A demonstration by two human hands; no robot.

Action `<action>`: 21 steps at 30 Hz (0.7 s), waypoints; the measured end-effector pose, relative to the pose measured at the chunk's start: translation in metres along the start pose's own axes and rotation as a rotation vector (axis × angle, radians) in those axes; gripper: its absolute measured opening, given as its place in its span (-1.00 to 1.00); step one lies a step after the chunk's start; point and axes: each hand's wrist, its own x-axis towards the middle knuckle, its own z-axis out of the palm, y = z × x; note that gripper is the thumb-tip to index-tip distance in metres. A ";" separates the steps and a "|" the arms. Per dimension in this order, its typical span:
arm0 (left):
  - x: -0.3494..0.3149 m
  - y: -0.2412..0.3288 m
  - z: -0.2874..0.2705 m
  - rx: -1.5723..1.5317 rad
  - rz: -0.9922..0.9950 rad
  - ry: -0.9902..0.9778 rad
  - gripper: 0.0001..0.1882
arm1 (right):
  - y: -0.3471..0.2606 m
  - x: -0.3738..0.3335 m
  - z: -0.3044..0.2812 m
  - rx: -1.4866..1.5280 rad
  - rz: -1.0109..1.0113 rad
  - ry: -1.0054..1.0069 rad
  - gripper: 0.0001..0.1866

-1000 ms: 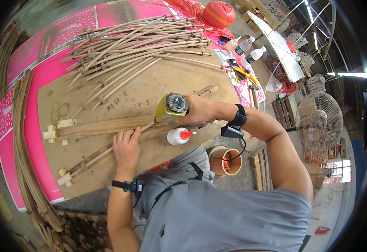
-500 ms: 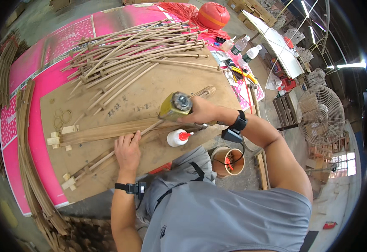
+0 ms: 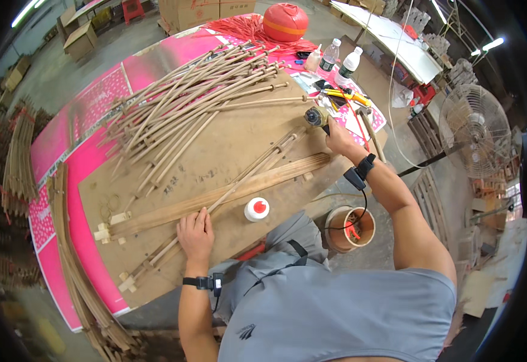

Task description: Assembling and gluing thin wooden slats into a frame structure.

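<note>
My left hand (image 3: 194,234) lies at the table's near side, its fingers closed on a thin wooden rod (image 3: 239,184). The rod runs slantwise across a flat wooden strip (image 3: 299,168), and its far end carries a small round knob. Out to the right, my right hand (image 3: 340,137) is wrapped round a nail gun (image 3: 317,117) with a yellowish body and a dark round cap; the hand hides much of its grip. A white bottle with a red cap (image 3: 257,210) stands just right of my left hand. Small pale blocks (image 3: 128,281) sit at the rod's near end.
A heap of knobbed wooden rods (image 3: 197,102) covers the table's far part. Long strips (image 3: 70,241) hang over its left edge. Bottles (image 3: 348,65), yellow-handled tools (image 3: 348,95) and a red ball of twine (image 3: 285,23) lie far right. A bucket (image 3: 351,229) and a fan (image 3: 476,128) stand to the right.
My right hand has carried the nail gun away from above the rod, rightward toward the table's right edge. My left hand stays on the rod. The view has shifted.
</note>
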 end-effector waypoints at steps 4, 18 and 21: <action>-0.001 -0.003 0.001 -0.003 -0.001 -0.062 -0.75 | 0.023 0.010 0.036 -0.065 0.004 0.129 -0.21; 0.154 -0.062 -0.038 0.057 -0.071 -0.119 -0.71 | -0.094 -0.146 0.095 0.628 -0.884 0.051 -0.43; 0.197 -0.089 -0.015 0.171 -0.039 -0.133 -0.67 | -0.119 -0.147 0.101 0.703 -0.847 -0.083 -0.26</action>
